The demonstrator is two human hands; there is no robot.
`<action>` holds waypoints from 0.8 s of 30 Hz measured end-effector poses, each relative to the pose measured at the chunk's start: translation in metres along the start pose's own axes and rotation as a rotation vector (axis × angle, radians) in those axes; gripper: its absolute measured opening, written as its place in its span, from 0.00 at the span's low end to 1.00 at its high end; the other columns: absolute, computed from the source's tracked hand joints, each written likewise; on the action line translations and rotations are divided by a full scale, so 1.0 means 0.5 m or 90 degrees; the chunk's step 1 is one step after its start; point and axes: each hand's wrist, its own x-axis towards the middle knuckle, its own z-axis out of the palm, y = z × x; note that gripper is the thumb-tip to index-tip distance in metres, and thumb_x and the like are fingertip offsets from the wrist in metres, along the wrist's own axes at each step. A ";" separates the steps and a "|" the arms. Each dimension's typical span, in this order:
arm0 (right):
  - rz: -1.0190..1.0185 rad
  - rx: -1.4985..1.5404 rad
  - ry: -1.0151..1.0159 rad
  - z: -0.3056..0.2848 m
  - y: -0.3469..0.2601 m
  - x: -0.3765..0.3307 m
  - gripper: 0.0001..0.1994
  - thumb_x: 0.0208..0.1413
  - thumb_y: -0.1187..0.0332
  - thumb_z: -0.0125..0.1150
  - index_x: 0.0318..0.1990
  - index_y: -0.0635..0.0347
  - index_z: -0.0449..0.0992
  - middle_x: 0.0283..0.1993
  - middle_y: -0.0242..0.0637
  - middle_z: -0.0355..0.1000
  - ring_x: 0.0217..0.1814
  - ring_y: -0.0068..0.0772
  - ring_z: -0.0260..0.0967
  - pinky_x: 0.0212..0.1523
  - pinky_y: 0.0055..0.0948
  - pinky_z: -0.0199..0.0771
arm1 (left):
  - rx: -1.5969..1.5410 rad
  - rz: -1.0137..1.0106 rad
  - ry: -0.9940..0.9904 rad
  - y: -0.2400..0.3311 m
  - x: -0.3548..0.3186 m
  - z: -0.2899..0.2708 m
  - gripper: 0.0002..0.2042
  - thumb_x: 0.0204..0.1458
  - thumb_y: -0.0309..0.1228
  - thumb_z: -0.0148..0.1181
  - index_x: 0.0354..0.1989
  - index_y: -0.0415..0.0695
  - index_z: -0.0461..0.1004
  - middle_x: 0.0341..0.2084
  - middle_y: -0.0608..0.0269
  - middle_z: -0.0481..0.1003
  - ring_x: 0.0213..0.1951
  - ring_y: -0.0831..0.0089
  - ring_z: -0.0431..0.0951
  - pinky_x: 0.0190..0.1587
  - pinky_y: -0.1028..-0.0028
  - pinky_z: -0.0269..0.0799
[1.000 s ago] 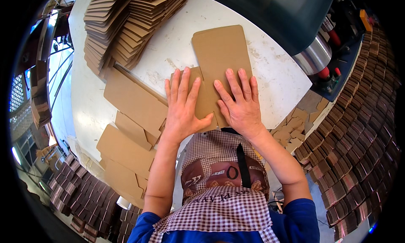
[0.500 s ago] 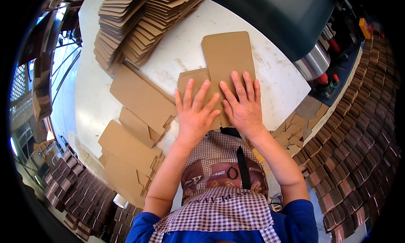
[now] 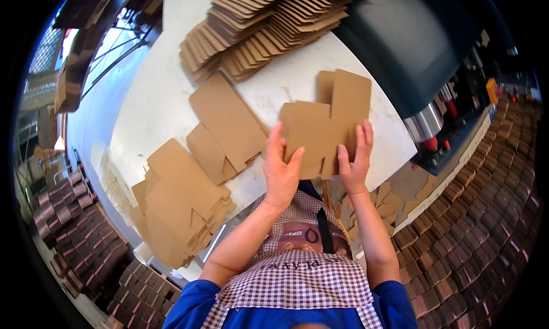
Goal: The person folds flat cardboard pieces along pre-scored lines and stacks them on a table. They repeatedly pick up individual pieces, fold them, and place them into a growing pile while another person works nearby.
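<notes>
A flat brown cardboard blank (image 3: 311, 129) lies at the table's near edge, between my two hands. A tall panel stands out at its far right, with part of another flap behind it. My left hand (image 3: 280, 177) is at the blank's left edge, thumb apart from the fingers. By the right edge is my right hand (image 3: 355, 169), its thumb over or close to the cardboard and its fingers raised. Both hands are open; whether they touch the edges I cannot tell. Left of them lie another folded blank (image 3: 226, 114) and an overlapping pile of blanks (image 3: 177, 197).
Fanned stacks of cardboard (image 3: 263, 29) cover the far side of the white table (image 3: 148, 106). A dark machine with a metal roller (image 3: 424, 123) stands at the right. Bundled cardboard (image 3: 474, 237) fills the right floor, and more bundles (image 3: 86, 232) stand at the lower left.
My hands, earlier flat on the cardboard with fingers spread, have lifted and moved apart to its sides. The blank now shows a wider front panel. The whole view has shifted.
</notes>
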 end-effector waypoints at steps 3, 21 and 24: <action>0.008 0.022 -0.014 -0.013 -0.043 0.003 0.31 0.59 0.72 0.58 0.70 0.63 0.58 0.76 0.50 0.48 0.79 0.53 0.42 0.76 0.47 0.44 | -0.302 -0.144 0.007 0.011 -0.013 -0.035 0.26 0.59 0.17 0.55 0.67 0.35 0.59 0.56 0.56 0.71 0.58 0.70 0.72 0.60 0.72 0.68; 0.089 -0.106 -0.382 0.286 -0.273 0.138 0.28 0.57 0.54 0.62 0.57 0.67 0.68 0.56 0.55 0.70 0.56 0.54 0.68 0.52 0.48 0.72 | -0.180 -0.361 0.337 -0.099 0.021 -0.307 0.37 0.58 0.22 0.59 0.72 0.30 0.45 0.56 0.50 0.70 0.54 0.68 0.73 0.56 0.70 0.70; 0.189 -0.068 -0.451 0.268 -0.264 0.155 0.28 0.58 0.50 0.60 0.55 0.67 0.69 0.55 0.57 0.72 0.56 0.54 0.70 0.52 0.47 0.72 | -0.228 -0.433 0.309 -0.087 0.017 -0.323 0.34 0.58 0.22 0.60 0.70 0.30 0.50 0.52 0.52 0.72 0.51 0.69 0.74 0.54 0.71 0.71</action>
